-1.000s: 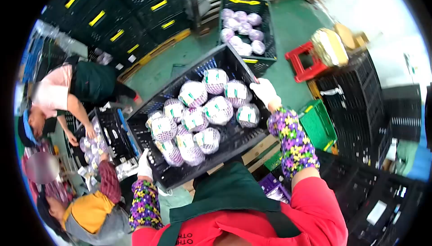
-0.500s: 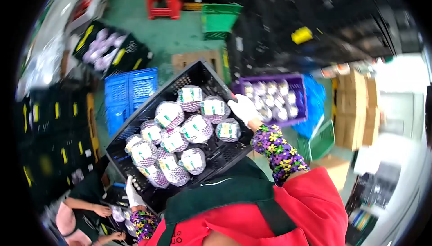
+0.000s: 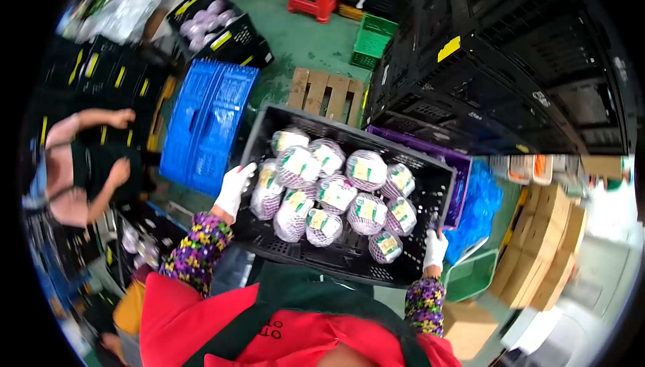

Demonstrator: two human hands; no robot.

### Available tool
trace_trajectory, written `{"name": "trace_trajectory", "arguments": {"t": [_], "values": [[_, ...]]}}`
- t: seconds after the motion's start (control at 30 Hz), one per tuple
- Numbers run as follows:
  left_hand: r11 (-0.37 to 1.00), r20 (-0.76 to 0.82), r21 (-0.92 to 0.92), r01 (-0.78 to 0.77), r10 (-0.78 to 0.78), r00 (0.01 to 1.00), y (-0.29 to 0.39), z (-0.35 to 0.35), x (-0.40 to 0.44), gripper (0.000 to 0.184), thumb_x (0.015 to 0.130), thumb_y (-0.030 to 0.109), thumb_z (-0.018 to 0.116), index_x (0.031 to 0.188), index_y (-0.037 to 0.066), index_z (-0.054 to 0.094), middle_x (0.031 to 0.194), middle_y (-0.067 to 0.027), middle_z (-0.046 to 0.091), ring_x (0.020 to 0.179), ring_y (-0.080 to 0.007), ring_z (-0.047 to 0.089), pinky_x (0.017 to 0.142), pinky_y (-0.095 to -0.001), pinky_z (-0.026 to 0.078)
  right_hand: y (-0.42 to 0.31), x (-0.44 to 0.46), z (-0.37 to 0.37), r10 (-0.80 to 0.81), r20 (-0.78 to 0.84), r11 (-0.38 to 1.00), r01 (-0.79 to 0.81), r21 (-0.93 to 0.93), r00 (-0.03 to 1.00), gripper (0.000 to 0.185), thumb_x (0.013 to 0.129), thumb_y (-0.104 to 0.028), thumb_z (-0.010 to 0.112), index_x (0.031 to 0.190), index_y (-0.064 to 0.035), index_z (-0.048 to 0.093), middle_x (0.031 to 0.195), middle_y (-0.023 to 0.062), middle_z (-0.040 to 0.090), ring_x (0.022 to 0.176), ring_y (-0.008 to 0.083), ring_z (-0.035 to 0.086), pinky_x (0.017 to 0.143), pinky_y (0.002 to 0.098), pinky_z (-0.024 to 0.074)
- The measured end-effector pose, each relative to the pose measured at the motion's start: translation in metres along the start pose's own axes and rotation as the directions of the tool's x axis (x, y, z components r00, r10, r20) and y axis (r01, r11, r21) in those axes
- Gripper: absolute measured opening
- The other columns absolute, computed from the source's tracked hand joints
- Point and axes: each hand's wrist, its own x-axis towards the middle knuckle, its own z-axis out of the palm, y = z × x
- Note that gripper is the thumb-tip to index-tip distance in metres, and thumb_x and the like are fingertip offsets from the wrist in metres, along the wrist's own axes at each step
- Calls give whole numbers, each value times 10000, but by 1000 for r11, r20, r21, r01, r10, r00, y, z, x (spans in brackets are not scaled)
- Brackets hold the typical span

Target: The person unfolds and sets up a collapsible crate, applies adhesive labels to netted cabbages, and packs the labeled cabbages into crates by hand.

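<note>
A black plastic crate (image 3: 316,249) is held level in front of my body. In it lie several round purple pieces of produce (image 3: 367,214) in white netting with green-and-white labels; their exact kind I cannot make out. My left hand (image 3: 234,189), in a white glove, is closed on the crate's left end. On the right end, my gloved right hand (image 3: 435,247) grips near the front corner. The fingers of both hands are partly hidden by the crate walls.
Behind the crate are a purple crate (image 3: 462,196), a wooden pallet (image 3: 319,92) and tall stacked black crates (image 3: 484,92). A blue crate (image 3: 201,125) stands at left. Another person (image 3: 74,172) is beyond it. Cardboard boxes (image 3: 537,246) stand at right.
The crate has swung from a slant to nearly straight across and shifted right. My left hand has come up and my right hand down. The view has turned; the nearby person's arms are raised.
</note>
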Motion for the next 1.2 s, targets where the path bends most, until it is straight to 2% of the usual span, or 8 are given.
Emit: {"name": "trace_trajectory", "arguments": {"t": [0.3,0.43,0.53,0.7,0.73,1.0,1.13,1.2], "values": [[972,129,-226,70,-41,991,-91,268,-65,243,839,282,679,788,63,587,690,28,531,612,-75,458,544,-254,365,1,170,-181,-107,-114,968,77,-239,988,136,816,-176,589,787,-44,577,622,-44,469,522,58,400,489,244,314],[982,39,184,46,-55,998,-141,349,-45,505,783,492,653,975,26,615,810,-132,652,759,-278,612,708,-362,464,56,268,-231,-258,-124,927,209,-312,958,135,810,-168,570,745,-50,565,619,-48,468,519,65,392,483,251,304],[977,-11,209,40,-39,999,-140,391,-22,512,767,536,613,946,56,610,863,-170,656,831,-331,638,726,-389,474,98,333,-227,-205,-160,927,139,-348,966,155,783,-185,574,787,-31,587,651,-14,497,576,121,443,507,299,359],[979,59,186,85,-98,993,-132,410,-3,570,761,512,646,1059,29,593,918,-187,660,869,-359,637,749,-386,473,110,387,-218,-80,-253,888,-47,-458,964,333,702,-222,631,916,34,617,725,38,559,620,164,462,582,352,389],[976,30,206,72,-80,996,-140,416,2,568,759,511,651,1054,29,596,905,-192,659,869,-352,640,749,-380,475,94,360,-197,-148,-225,905,41,-423,963,177,712,-217,568,691,-50,513,585,8,447,515,150,380,521,348,319],[985,28,173,29,-34,999,-116,414,-43,556,755,548,615,1038,69,620,783,-134,668,767,-324,655,715,-370,482,101,348,-195,102,-374,918,-232,-323,922,187,650,-159,605,788,-40,564,672,23,490,573,169,441,528,358,381],[966,-136,245,-86,122,983,-131,399,-13,469,759,531,609,814,66,581,785,-170,638,747,-369,623,668,-404,475,113,377,-207,63,-279,961,-133,-242,958,79,666,-124,601,692,-79,542,623,1,476,550,141,435,513,312,355],[980,22,194,36,-41,999,-127,390,-12,465,776,505,613,802,42,582,758,-187,614,728,-359,610,644,-414,459,103,376,-200,5,-231,981,-49,-188,973,75,695,-113,605,671,-103,535,588,-16,459,518,114,430,500,279,344]]}}
